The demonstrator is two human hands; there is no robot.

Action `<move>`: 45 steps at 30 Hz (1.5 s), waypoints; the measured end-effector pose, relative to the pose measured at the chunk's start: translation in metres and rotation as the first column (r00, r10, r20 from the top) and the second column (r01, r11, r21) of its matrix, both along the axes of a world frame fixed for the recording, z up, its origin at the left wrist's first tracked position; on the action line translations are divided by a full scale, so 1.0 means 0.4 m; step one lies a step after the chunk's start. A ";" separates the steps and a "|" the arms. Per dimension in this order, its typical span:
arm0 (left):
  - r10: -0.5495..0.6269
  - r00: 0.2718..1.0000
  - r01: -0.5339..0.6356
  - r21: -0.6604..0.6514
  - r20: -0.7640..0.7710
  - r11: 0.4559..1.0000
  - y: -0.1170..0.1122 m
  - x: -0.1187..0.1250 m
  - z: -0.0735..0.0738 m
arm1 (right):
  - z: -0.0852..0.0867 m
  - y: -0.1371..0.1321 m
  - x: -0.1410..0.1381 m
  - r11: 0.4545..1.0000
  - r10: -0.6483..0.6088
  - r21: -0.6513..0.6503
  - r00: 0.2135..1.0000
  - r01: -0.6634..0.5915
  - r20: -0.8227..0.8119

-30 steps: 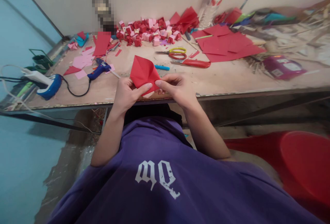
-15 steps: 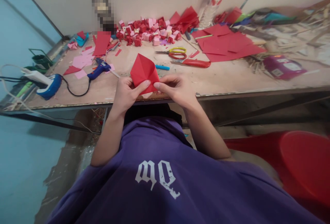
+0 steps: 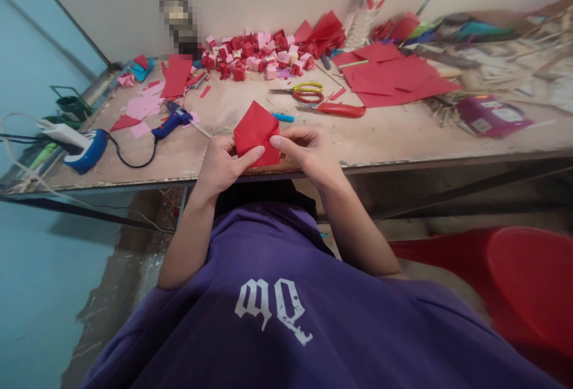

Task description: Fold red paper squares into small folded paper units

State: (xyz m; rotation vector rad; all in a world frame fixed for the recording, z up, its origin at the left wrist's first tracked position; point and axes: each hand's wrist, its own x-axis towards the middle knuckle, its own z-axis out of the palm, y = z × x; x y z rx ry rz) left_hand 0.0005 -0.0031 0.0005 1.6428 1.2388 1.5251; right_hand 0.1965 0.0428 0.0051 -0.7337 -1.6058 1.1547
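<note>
One folded red paper (image 3: pixel 256 128) is clamped by both the left grip (image 3: pixel 220 162) and the right grip (image 3: pixel 314 153), over the tabletop's (image 3: pixel 403 135) near edge. Just beyond the paper, a blue stick (image 3: pixel 285 118) is seen; farther off, a red-handled knife (image 3: pixel 342 110) and scissors (image 3: pixel 294 90) are laid. Left of the paper, a glue gun (image 3: pixel 175 119) is placed.

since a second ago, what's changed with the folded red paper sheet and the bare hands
The folded red paper sheet has shifted right, its top peak most, and looks flatter. The bare left hand and bare right hand still hold it; neither let go. The blue glue gun and yellow-and-red-handled scissors stayed put.
</note>
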 end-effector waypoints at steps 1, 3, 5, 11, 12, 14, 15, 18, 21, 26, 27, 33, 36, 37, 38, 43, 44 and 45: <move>0.000 1.000 0.000 0.001 -0.009 1.000 0.000 0.000 0.001 | -0.001 0.001 0.000 1.000 -0.003 -0.003 1.000 0.002 -0.014; 0.000 1.000 0.000 0.004 -0.018 1.000 -0.001 -0.001 0.002 | -0.004 0.005 0.000 1.000 0.007 -0.011 1.000 -0.007 -0.030; -0.004 1.000 0.004 -0.001 -0.010 1.000 -0.002 -0.001 0.003 | -0.008 0.009 0.001 1.000 0.011 -0.026 0.999 -0.012 -0.037; -0.043 0.999 0.043 -0.034 -0.004 0.998 -0.001 -0.003 0.004 | -0.019 0.019 -0.003 0.998 -0.018 -0.066 0.996 0.013 -0.088; -0.048 0.999 0.047 -0.035 -0.011 0.998 -0.001 -0.003 0.004 | -0.020 0.020 -0.004 0.998 -0.020 -0.069 0.995 0.014 -0.096; -0.056 0.998 0.055 -0.039 -0.015 0.998 0.000 -0.004 0.004 | -0.020 0.020 -0.005 0.998 -0.023 -0.063 0.993 0.016 -0.113; -0.060 0.998 0.059 -0.040 -0.013 0.997 0.000 -0.004 0.003 | -0.020 0.021 -0.006 0.998 -0.023 -0.057 0.992 0.016 -0.122; -0.058 0.998 0.057 -0.042 -0.014 0.997 0.000 -0.005 0.000 | -0.020 0.020 -0.007 0.999 -0.017 -0.045 0.989 0.010 -0.145; -0.052 0.998 0.050 -0.038 -0.034 0.998 0.000 -0.006 0.000 | -0.017 0.018 -0.008 0.999 -0.021 -0.037 0.988 0.015 -0.156; -0.101 0.994 0.099 -0.050 -0.034 0.994 -0.002 -0.005 0.007 | -0.007 0.014 -0.010 0.997 -0.041 -0.073 0.989 0.031 -0.144; -0.104 0.994 0.102 -0.060 -0.037 0.993 -0.003 -0.005 0.009 | -0.006 0.013 -0.010 0.997 -0.048 -0.073 0.989 0.038 -0.141; -0.022 0.994 0.017 0.051 0.109 0.999 0.007 -0.004 -0.002 | -0.011 0.011 -0.008 0.997 -0.049 -0.059 0.989 0.041 -0.140; 0.006 0.993 -0.018 0.105 0.120 0.994 0.013 -0.006 -0.009 | -0.013 0.011 -0.009 0.997 -0.044 -0.061 0.991 0.037 -0.126; 0.002 0.994 -0.013 0.104 0.109 0.994 0.013 -0.006 -0.009 | -0.014 0.012 -0.009 0.998 -0.037 -0.062 0.992 0.030 -0.119; -0.004 0.995 -0.006 0.100 0.099 0.995 0.013 -0.006 -0.010 | -0.014 0.012 -0.009 0.998 -0.024 -0.062 0.993 0.017 -0.115; -0.025 0.995 0.016 0.087 0.099 0.996 0.010 -0.008 -0.010 | -0.017 0.014 -0.008 0.997 0.040 -0.059 0.991 -0.048 -0.126; -0.025 0.995 0.016 0.091 0.100 0.996 0.011 -0.008 -0.011 | -0.018 0.013 -0.008 0.997 0.033 -0.065 0.992 -0.042 -0.123; -0.022 0.994 0.012 0.096 0.105 0.995 0.013 -0.009 -0.013 | -0.017 0.013 -0.007 0.997 0.022 -0.073 0.992 -0.031 -0.124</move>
